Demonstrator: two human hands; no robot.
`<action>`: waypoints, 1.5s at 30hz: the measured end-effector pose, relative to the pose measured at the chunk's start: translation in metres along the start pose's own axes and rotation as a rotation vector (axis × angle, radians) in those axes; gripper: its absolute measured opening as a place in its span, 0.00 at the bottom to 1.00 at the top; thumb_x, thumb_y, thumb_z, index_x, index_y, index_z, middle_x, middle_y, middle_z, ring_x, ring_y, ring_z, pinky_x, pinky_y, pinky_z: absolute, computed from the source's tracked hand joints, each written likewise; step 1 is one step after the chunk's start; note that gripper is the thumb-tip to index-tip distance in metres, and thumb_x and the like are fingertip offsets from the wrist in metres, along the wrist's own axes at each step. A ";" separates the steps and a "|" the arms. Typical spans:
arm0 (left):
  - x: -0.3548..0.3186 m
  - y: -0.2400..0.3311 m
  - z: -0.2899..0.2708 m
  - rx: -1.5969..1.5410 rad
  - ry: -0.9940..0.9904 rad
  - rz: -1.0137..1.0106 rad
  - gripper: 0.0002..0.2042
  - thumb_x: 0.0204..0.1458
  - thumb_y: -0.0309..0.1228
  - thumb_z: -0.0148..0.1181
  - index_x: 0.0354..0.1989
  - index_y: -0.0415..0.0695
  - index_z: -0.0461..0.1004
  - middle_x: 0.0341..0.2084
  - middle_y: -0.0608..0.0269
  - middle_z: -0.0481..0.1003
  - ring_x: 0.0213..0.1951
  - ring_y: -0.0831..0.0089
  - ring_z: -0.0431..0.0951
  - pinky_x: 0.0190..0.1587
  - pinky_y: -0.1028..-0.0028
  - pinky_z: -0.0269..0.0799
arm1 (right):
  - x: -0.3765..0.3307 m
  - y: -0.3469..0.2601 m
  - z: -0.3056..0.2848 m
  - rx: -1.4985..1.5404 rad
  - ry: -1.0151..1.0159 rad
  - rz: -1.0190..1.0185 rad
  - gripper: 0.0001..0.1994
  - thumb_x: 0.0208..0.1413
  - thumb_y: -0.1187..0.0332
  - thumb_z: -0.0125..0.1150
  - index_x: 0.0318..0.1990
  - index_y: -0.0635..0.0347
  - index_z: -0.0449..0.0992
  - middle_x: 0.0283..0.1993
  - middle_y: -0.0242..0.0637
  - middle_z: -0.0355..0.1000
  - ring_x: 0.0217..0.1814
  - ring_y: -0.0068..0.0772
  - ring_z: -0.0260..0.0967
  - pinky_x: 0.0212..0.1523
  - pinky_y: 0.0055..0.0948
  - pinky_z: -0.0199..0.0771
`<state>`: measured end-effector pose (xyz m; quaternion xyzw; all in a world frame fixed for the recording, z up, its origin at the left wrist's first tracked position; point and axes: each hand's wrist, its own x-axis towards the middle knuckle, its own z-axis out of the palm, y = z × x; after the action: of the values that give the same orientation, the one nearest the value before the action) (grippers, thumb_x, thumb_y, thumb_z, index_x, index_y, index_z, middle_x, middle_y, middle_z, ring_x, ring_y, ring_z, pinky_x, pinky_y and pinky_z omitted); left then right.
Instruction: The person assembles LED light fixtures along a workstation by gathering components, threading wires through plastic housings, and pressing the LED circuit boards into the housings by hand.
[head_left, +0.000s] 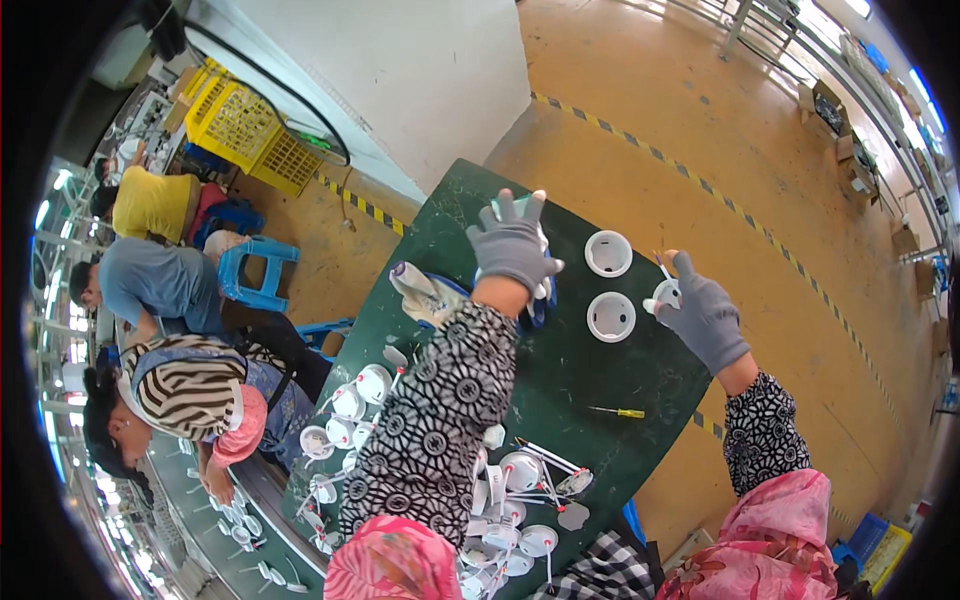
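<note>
Head view shows a small white disc (667, 292) near the right corner of the green worktop (560, 400), with the right hand (700, 318) around it. That hand's grip looks closed on the disc, thumb at its near side and forefinger at the far side, perhaps so that its face stays uncovered; whether it is lifted off the worktop I cannot tell. A thin piece, wire or tool, shows under the forefinger.

Just left of the disc, two white cups stand apart, the far cup (608, 254) close to the far right edge and the near cup (611, 317) below it. Both have their hollows up, probably to leave the insides within reach.

Farther left, toward the far corner, the left hand (512, 250) is palm down with fingers spread, its grip open, over a blue-and-white bundle (549, 288) that it largely hides. Beside it, at the left edge, lies a pale cloth (425, 293).

Toward the near edge, a yellow screwdriver (617, 411) lies by itself, likely kept handy for the right hand. A heap of white wired parts (520, 470) spreads around the left sleeve (430, 420), seemingly a loose supply.
</note>
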<state>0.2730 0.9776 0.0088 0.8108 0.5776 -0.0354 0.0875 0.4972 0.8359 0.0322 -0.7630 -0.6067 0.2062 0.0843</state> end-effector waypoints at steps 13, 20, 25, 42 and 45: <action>-0.049 -0.111 -0.087 -0.176 -0.159 0.087 0.35 0.55 0.57 0.53 0.66 0.48 0.62 0.61 0.46 0.68 0.59 0.48 0.71 0.61 0.60 0.66 | -0.007 -0.117 0.050 0.034 -0.158 -0.381 0.20 0.54 0.60 0.63 0.52 0.55 0.69 0.31 0.48 0.76 0.37 0.55 0.75 0.37 0.50 0.72; -0.303 -0.269 -0.200 -0.751 0.677 -0.358 0.19 0.66 0.36 0.46 0.56 0.36 0.72 0.48 0.59 0.76 0.51 0.74 0.75 0.54 0.75 0.68 | 0.008 -0.211 0.061 0.188 -0.257 -0.575 0.16 0.54 0.62 0.62 0.49 0.54 0.75 0.32 0.46 0.76 0.35 0.45 0.77 0.37 0.40 0.73; -0.450 -0.372 -0.086 -1.000 0.603 -0.796 0.23 0.66 0.43 0.48 0.61 0.39 0.69 0.53 0.61 0.73 0.52 0.71 0.74 0.54 0.73 0.68 | 0.044 -0.342 0.109 0.103 -0.520 -0.753 0.19 0.54 0.53 0.60 0.48 0.52 0.77 0.38 0.47 0.77 0.47 0.44 0.76 0.46 0.40 0.70; -0.296 -0.316 0.128 -1.276 0.182 -0.353 0.19 0.59 0.39 0.57 0.57 0.46 0.74 0.54 0.54 0.71 0.57 0.64 0.71 0.60 0.68 0.67 | 0.047 -0.340 0.190 -0.369 -1.069 -0.792 0.29 0.51 0.55 0.64 0.62 0.47 0.70 0.54 0.48 0.75 0.55 0.47 0.74 0.52 0.43 0.73; -0.295 -0.310 0.150 -1.326 0.134 -0.194 0.20 0.61 0.36 0.56 0.59 0.41 0.70 0.55 0.60 0.67 0.50 0.74 0.74 0.51 0.74 0.73 | 0.038 -0.322 0.193 -0.287 -1.024 -0.885 0.30 0.49 0.57 0.65 0.62 0.48 0.69 0.50 0.47 0.77 0.49 0.45 0.76 0.49 0.43 0.75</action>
<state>-0.1097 0.7741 -0.1233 0.5304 0.5514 0.3695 0.5274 0.1370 0.9292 -0.0274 -0.2537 -0.8458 0.4044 -0.2383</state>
